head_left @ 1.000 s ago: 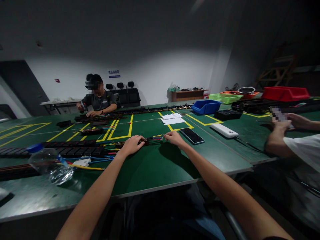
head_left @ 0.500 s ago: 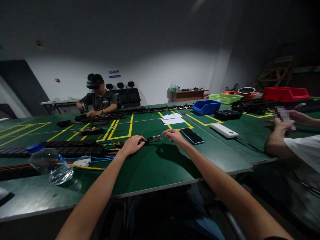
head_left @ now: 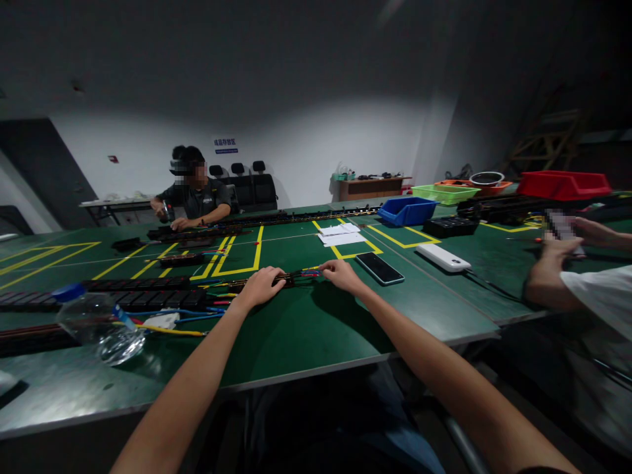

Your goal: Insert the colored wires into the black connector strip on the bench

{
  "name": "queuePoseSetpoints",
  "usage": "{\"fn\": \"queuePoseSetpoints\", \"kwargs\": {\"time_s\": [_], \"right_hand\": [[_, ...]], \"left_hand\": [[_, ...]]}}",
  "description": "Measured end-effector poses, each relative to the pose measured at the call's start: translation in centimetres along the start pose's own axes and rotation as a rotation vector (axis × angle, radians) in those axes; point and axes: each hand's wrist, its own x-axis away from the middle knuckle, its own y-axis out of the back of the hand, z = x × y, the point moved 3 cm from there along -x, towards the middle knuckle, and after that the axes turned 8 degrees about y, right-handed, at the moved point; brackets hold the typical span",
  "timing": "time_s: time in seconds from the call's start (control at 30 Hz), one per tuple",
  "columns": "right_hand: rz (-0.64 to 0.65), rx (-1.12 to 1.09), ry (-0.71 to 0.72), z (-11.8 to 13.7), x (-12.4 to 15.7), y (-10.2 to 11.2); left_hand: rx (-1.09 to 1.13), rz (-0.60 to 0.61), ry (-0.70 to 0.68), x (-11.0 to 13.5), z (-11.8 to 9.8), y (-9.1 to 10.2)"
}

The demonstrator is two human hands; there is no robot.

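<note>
My left hand (head_left: 261, 288) lies over the end of a dark narrow strip (head_left: 239, 285) on the green table, its fingers wrapped across it and holding it down. Thin coloured wires (head_left: 309, 272), red, blue and yellow among them, stick out of the strip to the right. My right hand (head_left: 342, 274) is closed in a pinch at the tips of these wires; its fingertips partly hide what they grip. Just beyond the right hand lies a phone (head_left: 380, 268).
A clear bottle (head_left: 101, 326) lies at left beside wired black modules (head_left: 162, 299). Papers (head_left: 340, 234), a blue bin (head_left: 407, 211) and a white power bank (head_left: 443, 258) are right of centre. One co-worker sits across the table; another, at right, holds a phone-like object (head_left: 561, 227).
My right hand has moved slightly down, its fingers closer together at the wire ends, and the wires now lie a little differently. My left hand stays in place.
</note>
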Motion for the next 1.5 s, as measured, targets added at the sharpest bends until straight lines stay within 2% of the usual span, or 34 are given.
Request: {"fn": "queuePoseSetpoints", "kwargs": {"time_s": [0.13,0.2,0.47,0.57,0.93,1.33,1.5], "right_hand": [[-0.081,0.112,-0.055,-0.1,0.4,0.5],[-0.081,0.169,-0.064,0.0,0.5,0.7],[0.127,0.305,-0.074,0.3,0.6,0.1],[0.16,0.313,-0.074,0.4,0.7,-0.1],[0.141,0.285,-0.069,0.8,1.1,0.1],[-0.013,0.307,-0.064,1.4,1.1,1.3],[-0.008,0.326,-0.077,1.2,1.2,1.3]], "left_hand": [[0.002,0.002,0.005,0.0,-0.1,0.1],[-0.001,0.0,0.006,0.0,-0.1,0.1],[0.001,0.001,0.001,-0.1,0.1,-0.1],[0.0,0.011,0.021,0.1,0.0,0.0],[0.04,0.03,0.066,0.6,-0.4,0.5],[0.05,0.021,0.067,0.4,0.1,0.1],[0.067,0.014,0.064,0.5,0.2,0.1]]}}
